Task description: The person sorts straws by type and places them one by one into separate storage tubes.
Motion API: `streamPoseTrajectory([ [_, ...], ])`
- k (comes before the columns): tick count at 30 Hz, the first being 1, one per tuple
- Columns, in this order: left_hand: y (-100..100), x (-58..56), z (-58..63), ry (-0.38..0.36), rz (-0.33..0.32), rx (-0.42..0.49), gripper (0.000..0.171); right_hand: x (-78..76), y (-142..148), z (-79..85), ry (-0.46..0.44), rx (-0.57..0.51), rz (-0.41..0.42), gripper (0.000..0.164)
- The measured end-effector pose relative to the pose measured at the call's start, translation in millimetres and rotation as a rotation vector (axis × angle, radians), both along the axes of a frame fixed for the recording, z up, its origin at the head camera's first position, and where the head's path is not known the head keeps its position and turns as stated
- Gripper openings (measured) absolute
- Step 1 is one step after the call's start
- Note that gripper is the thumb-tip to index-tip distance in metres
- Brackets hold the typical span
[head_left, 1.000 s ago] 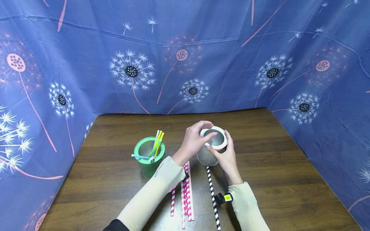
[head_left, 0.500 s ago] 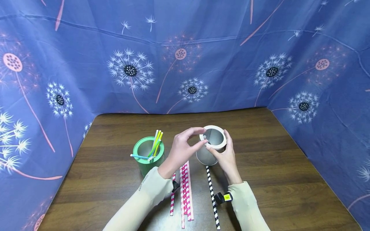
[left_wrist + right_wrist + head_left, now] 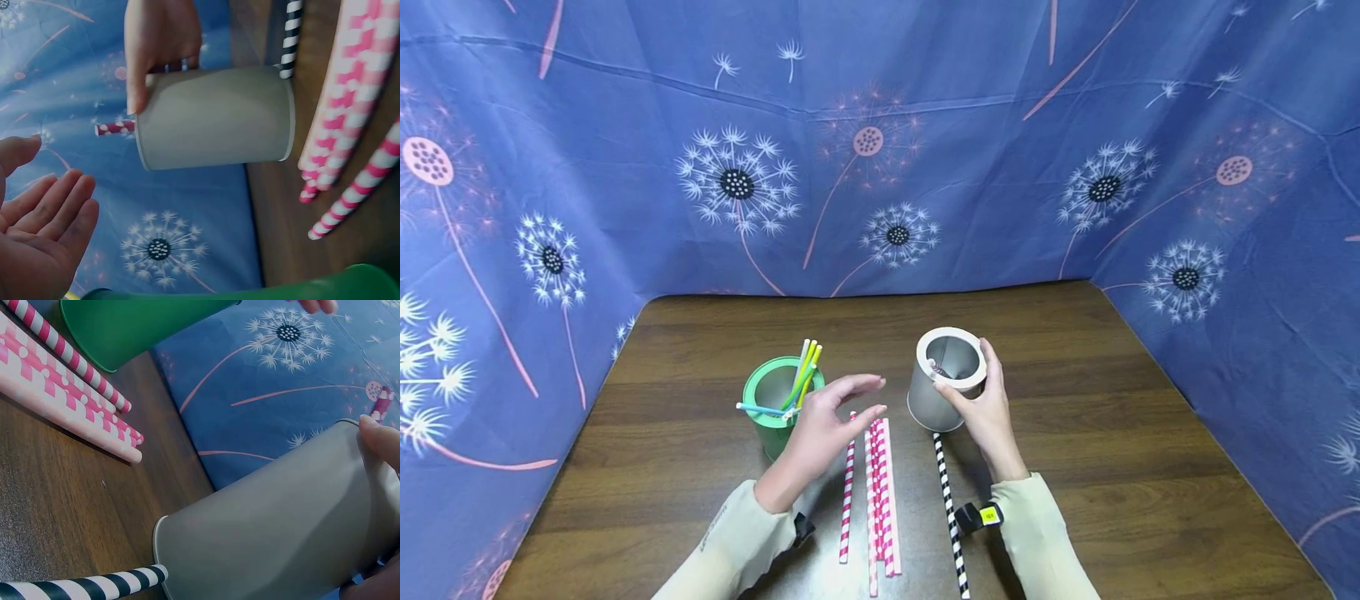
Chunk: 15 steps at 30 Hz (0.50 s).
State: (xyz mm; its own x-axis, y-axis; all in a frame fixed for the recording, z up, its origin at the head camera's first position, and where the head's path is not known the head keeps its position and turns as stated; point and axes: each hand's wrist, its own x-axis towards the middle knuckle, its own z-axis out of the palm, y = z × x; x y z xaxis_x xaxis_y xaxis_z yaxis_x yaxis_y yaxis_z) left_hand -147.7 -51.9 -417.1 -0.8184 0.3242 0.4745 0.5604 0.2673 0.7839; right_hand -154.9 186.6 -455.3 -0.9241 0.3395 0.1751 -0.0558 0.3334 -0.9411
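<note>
A grey can with a white rim stands upright on the table. My right hand grips its upper right side, thumb at the rim and fingers round the far side. One dark red paper straw with white dots pokes out of the can's mouth in the left wrist view; its lower part is hidden inside. My left hand is held in the air left of the can, thumb and fingers apart, nothing between them. Behind it is a green can, holding several yellow, green, blue and white straws.
Several pink patterned paper straws lie together between the cans, beside a single red-and-white striped straw. In front of the grey can lies a black-and-white striped straw. A blue dandelion-print cloth hangs around the wooden table.
From over the grey can's mouth, my left hand has drawn back left and toward me, fingers apart. The dotted straw's end now leans at the rim. My right hand has stayed put.
</note>
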Motion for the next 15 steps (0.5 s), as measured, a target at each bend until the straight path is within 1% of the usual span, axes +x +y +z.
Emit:
streamPoseTrajectory([
  [3,-5.2,5.7,-7.0,-0.010,0.010,-0.042,0.034,-0.2,0.1,-0.1,-0.001,-0.002,0.002,0.099],
  [5,-8.4,8.0,-12.2,-0.026,0.012,-0.054,0.033,-0.2,0.0,0.3,0.000,-0.003,0.003,0.099],
  [9,-13.9,10.4,-22.7,-0.106,0.022,-0.061,0.029,-0.3,0.2,0.1,0.002,-0.002,-0.002,0.099],
  [12,-17.0,11.9,-30.2,-0.143,0.033,-0.081,0.028,-0.4,0.2,0.6,0.002,-0.002,-0.002,0.099],
  [15,-18.4,14.0,-37.8,-0.134,0.037,-0.108,0.028,-0.4,-0.2,1.3,-0.010,0.000,-0.001,0.099],
])
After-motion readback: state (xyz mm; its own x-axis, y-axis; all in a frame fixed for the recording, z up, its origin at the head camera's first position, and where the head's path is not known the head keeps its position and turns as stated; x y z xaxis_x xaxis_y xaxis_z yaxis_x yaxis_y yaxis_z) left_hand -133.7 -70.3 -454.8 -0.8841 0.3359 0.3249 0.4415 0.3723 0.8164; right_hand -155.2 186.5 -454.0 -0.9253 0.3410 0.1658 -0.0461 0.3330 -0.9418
